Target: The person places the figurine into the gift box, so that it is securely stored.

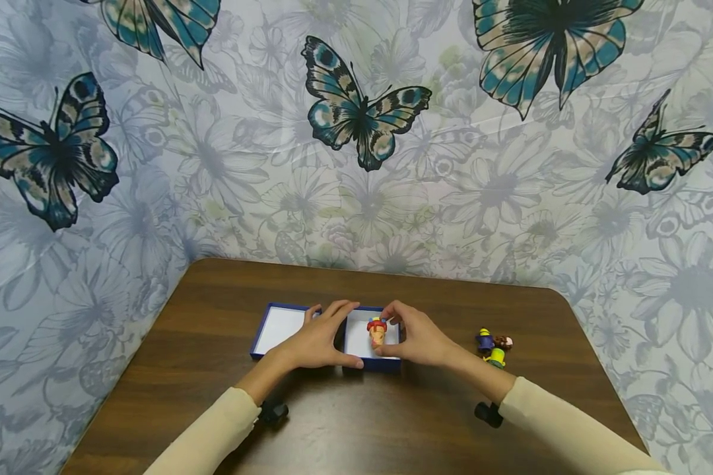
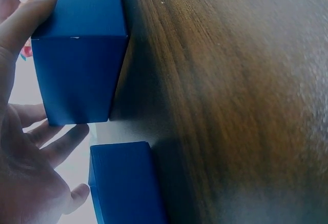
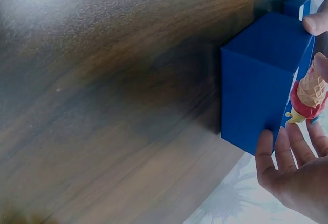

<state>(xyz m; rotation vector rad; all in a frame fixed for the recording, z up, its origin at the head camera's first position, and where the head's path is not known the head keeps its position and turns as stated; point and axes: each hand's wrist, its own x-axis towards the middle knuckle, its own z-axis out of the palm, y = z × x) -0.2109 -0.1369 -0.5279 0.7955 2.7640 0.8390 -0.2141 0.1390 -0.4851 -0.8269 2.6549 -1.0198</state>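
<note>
Blue, straight-edged box beneath a pinched, waffle-textured toy cone.

Left grip wide, right grip pinched.

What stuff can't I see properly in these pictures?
Head view: right end of the white tray, behind the left hand.
Head view: faces of the little figures, too small.
Left wrist view: most of the ice-cream toy, behind the blue box.
Right wrist view: the toy's tip, under the right hand's thumb.
</note>
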